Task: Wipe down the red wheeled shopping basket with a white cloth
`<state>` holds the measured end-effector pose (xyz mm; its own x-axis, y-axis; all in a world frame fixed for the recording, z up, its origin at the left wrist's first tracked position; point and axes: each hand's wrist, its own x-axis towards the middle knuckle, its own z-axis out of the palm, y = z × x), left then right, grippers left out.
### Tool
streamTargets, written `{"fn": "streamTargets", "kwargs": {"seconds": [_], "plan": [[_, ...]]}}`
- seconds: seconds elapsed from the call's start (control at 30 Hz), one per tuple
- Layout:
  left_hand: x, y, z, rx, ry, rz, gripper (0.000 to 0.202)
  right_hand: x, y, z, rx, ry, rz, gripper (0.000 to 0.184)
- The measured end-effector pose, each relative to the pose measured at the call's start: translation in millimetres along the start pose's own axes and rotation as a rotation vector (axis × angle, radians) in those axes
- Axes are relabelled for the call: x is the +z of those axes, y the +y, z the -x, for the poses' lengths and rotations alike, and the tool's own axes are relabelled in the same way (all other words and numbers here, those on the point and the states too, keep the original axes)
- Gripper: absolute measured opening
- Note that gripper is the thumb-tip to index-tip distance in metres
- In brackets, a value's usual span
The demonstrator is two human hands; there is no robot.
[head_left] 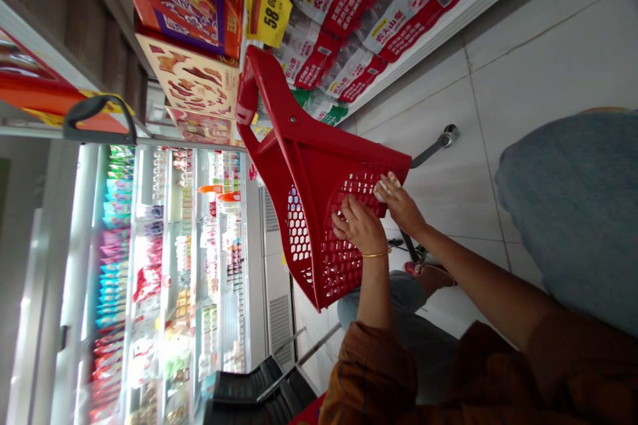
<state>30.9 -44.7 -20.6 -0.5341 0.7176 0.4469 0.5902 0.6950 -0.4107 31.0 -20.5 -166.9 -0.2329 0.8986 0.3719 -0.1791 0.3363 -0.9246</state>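
Note:
The view is turned sideways. A red plastic shopping trolley [319, 146] with mesh sides stands in front of me. My left hand [359, 224], with a gold bracelet at the wrist, is in front of the mesh side with its fingers curled in; what they hold, if anything, is hidden. Close beside it my right hand [401, 202] is closed on a small white thing [385, 188] that I cannot make out exactly. Whether either hand touches the trolley I cannot tell. One metal leg with a caster [451, 135] shows below the trolley.
Red-labelled water bottles [349, 0] stand on a low shelf along the top, beside a yellow price tag [269, 12] and boxed goods [192, 80]. A lit display cooler [169, 279] stands at left. Blue-clad knee [563, 212], a shoe [428, 272] and black crates [249, 392] are near.

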Motion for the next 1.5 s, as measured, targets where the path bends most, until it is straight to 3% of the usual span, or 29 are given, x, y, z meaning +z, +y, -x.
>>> {"fn": "streamTargets", "kwargs": {"seconds": [0.23,0.4,0.63,0.77,1.1,1.3,1.5], "plan": [[-1.5,-0.2,-6.5,0.099,-0.051,-0.08,0.046,-2.7,-10.5,-4.1,-0.007,0.056,0.036,0.047],[-4.8,2.6,-10.8,0.115,-0.074,-0.091,0.05,-8.2,-28.9,-30.8,-0.104,0.095,-0.019,0.046],[-10.8,6.8,-11.7,0.125,-0.123,-0.091,0.045,-19.4,-62.0,-88.5,-0.263,-0.015,-0.082,0.043],[-12.7,9.6,-9.8,0.109,-0.127,-0.068,0.044,-19.9,-64.2,-100.0,-0.318,-0.109,-0.075,0.046],[-11.6,9.0,-8.7,0.105,-0.091,-0.001,0.05,-18.7,-32.9,-70.4,-0.037,-0.072,-0.007,0.044],[-12.9,8.4,-8.3,0.111,-0.117,-0.01,0.052,-16.6,-13.3,-47.1,-0.022,0.016,0.011,0.046],[-8.5,2.4,-4.7,0.147,-0.113,-0.035,0.054,-11.3,2.9,-23.0,0.087,0.08,0.033,0.058]]}}
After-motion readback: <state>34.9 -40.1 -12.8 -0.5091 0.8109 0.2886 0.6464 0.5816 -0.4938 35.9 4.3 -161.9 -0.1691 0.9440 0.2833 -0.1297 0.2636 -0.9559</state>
